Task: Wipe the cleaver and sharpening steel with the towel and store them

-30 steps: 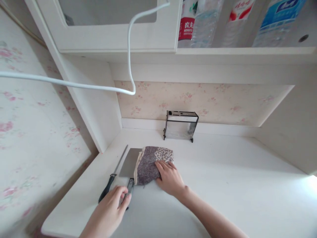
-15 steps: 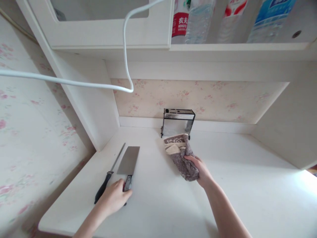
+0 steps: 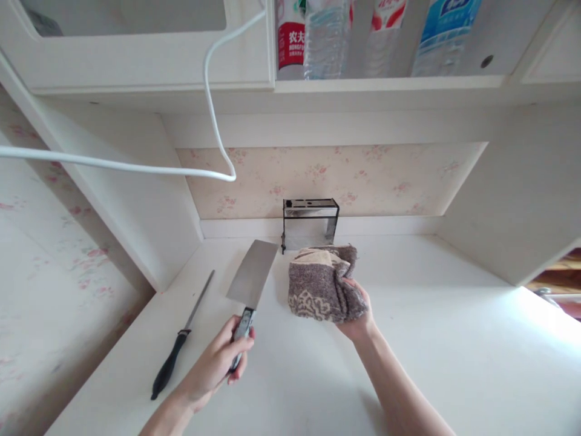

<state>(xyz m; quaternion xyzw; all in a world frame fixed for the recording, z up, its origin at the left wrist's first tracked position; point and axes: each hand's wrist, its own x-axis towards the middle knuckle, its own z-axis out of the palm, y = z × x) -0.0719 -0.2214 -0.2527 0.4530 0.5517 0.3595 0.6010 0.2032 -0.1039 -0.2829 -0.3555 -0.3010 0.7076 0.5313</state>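
My left hand [image 3: 227, 351] is closed around the handle of a cleaver [image 3: 255, 274], whose wide blade points away from me and tilts to the right. To its right, my right hand [image 3: 358, 318] grips a folded brown and beige towel [image 3: 318, 287] with a pale pattern. The thumb lies over the cloth and the other fingers are hidden beneath it. Cleaver and towel are apart. Left of the cleaver, a honing steel [image 3: 180, 339] with a black handle lies on the white countertop [image 3: 290, 387].
A black-framed metal knife holder [image 3: 311, 224] stands against the back wall. A white cable [image 3: 213, 115] hangs across the upper left, in front of the cabinet [image 3: 149, 66]. Several plastic bottles [image 3: 327, 42] stand on the shelf above. A side panel [image 3: 512, 188] closes the right.
My left hand has lifted the cleaver off the countertop and turned its blade rightward. My right hand has turned the towel, showing a wider folded face. The view has shifted right.
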